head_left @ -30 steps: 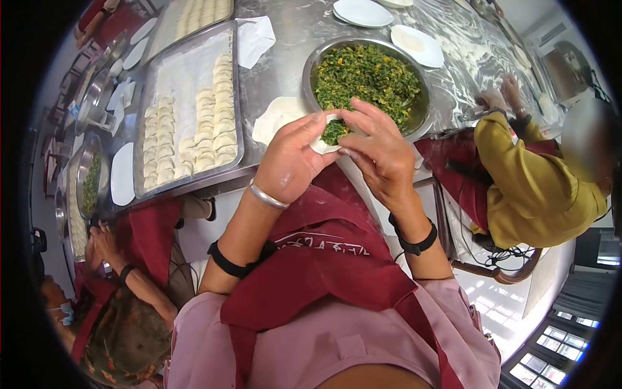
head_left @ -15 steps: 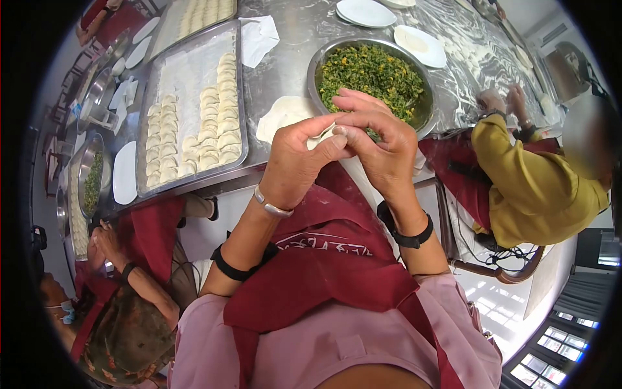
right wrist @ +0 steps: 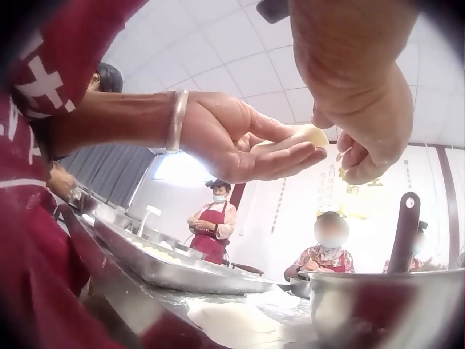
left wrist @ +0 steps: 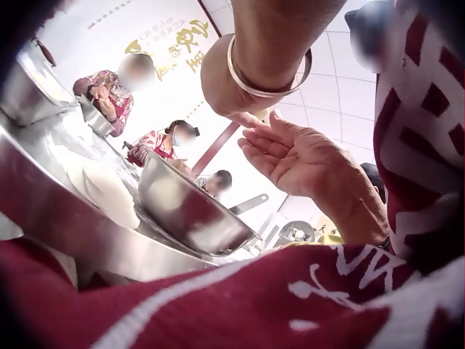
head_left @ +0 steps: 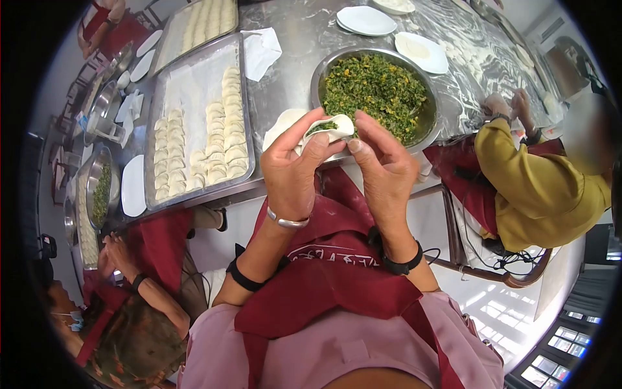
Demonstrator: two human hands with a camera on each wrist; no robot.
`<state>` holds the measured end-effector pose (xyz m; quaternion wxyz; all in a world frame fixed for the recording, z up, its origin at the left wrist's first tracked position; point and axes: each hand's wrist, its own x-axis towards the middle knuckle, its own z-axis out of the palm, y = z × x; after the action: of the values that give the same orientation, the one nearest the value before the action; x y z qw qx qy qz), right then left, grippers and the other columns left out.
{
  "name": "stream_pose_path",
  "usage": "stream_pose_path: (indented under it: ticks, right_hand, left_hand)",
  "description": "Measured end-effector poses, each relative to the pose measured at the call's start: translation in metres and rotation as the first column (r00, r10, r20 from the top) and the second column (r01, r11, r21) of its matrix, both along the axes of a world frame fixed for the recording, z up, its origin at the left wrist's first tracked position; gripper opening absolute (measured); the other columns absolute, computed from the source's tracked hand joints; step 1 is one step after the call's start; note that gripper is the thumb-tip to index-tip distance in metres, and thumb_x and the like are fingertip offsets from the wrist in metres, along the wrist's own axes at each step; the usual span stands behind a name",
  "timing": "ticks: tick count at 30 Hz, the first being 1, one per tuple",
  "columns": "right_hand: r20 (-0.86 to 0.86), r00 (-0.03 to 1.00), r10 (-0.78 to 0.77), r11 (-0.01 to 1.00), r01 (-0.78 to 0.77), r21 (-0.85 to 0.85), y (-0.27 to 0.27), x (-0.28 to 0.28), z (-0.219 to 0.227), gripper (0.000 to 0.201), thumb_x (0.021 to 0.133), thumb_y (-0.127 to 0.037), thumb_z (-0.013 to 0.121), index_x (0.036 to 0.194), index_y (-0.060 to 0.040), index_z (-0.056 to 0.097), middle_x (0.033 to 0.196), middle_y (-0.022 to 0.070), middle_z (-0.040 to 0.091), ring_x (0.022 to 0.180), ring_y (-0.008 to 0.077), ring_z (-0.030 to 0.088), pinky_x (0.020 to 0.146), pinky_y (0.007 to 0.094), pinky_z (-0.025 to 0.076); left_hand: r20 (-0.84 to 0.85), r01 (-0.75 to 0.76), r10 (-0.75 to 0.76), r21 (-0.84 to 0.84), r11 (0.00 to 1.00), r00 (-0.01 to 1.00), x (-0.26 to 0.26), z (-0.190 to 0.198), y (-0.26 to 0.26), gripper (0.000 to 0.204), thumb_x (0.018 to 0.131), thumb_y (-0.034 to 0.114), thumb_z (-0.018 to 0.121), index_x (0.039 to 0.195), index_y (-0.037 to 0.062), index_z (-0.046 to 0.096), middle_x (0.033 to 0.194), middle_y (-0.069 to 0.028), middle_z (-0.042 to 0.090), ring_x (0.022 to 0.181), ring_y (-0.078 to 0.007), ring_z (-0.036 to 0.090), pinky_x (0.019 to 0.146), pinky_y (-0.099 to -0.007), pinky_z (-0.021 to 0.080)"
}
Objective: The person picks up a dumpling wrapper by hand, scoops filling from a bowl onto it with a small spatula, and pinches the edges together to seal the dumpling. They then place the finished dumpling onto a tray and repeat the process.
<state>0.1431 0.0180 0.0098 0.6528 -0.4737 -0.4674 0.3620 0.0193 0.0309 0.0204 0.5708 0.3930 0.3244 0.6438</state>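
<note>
My left hand (head_left: 291,172) holds a half-folded dumpling (head_left: 339,129) between thumb and fingers, its pale wrapper curved up around green filling that shows in the opening. At the wrapper's right end is my right hand (head_left: 389,168), thumb and fingers apart. The right wrist view shows a small gap between the dumpling (right wrist: 309,137) and the right fingers. In the left wrist view, the right hand (left wrist: 312,163) has its palm turned up and fingers loosely extended. Just beyond both hands stands a steel bowl (head_left: 433,123) of chopped green filling with yellow bits.
Flat wrappers (head_left: 282,123) lie by the table edge, partly behind my left hand. A metal tray (head_left: 194,78) with rows of dumplings stands to the left. White plates (head_left: 366,21) sit at the back. People work at both sides; one in a yellow top (head_left: 538,194) is at right.
The wrapper was an opened cup over the left fingers, then was mostly hidden by both hands. Now it shows folded upward in my left hand, and the right hand has drawn back to the right.
</note>
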Motion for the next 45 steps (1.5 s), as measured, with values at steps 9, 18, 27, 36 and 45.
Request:
stream_pose_path:
  ticks: [9,18,27,36,45]
  right_hand:
    - [0.004,0.999,-0.036,0.995,0.035,0.093,0.004,-0.013,-0.011,0.022,0.084,0.002,0.068,0.105,0.006,0.068,0.12,0.0183,0.067,0.107,0.0223,0.066,0.09,0.0302,0.053]
    - [0.079,0.995,-0.058,0.987,0.045,0.155,0.005,-0.008,-0.003,0.011,0.081,-0.001,0.07,0.091,0.0018,0.071,0.112,0.0186,0.07,0.107,0.0266,0.067,0.091,0.0332,0.051]
    - [-0.018,0.996,0.093,0.996,-0.093,-0.018,0.004,0.006,0.0,0.028,0.08,-0.002,0.072,0.108,0.0033,0.07,0.124,0.0201,0.065,0.116,0.028,0.062,0.099,0.0333,0.048]
    - [0.135,0.99,0.042,0.983,-0.066,0.174,0.007,0.001,-0.002,0.017,0.08,-0.001,0.071,0.097,0.0015,0.072,0.115,0.0171,0.069,0.116,0.0298,0.062,0.099,0.0363,0.048]
    - [0.267,0.961,0.073,0.968,-0.132,0.213,0.008,0.013,-0.002,0.017,0.08,-0.002,0.072,0.096,0.0002,0.072,0.115,0.0158,0.07,0.118,0.03,0.061,0.1,0.0367,0.047]
  left_hand:
    - [0.024,-0.024,0.025,-0.02,0.999,0.999,0.004,-0.01,-0.003,0.029,0.094,0.004,0.062,0.12,-0.0091,0.062,0.11,-0.0156,0.067,0.096,-0.0183,0.067,0.085,-0.0297,0.058]
    - [-0.022,0.04,-0.041,-0.042,0.998,0.999,0.007,-0.006,-0.008,0.033,0.097,0.002,0.057,0.126,-0.0122,0.054,0.115,-0.0187,0.064,0.102,-0.0212,0.065,0.091,-0.0309,0.057]
    - [-0.024,0.088,-0.089,-0.037,0.995,0.996,0.004,-0.005,-0.008,0.032,0.097,0.002,0.055,0.126,-0.0122,0.053,0.117,-0.0208,0.063,0.101,-0.0227,0.067,0.091,-0.0321,0.057]
    - [-0.091,0.098,-0.104,-0.068,0.993,0.99,0.001,-0.005,-0.01,0.03,0.097,0.002,0.056,0.124,-0.0114,0.056,0.117,-0.0181,0.064,0.101,-0.0201,0.066,0.088,-0.0293,0.057]
    - [-0.159,0.148,-0.151,-0.034,0.988,0.976,-0.004,-0.006,-0.009,0.03,0.097,0.002,0.055,0.124,-0.0121,0.057,0.118,-0.0188,0.063,0.103,-0.0215,0.066,0.089,-0.0301,0.057]
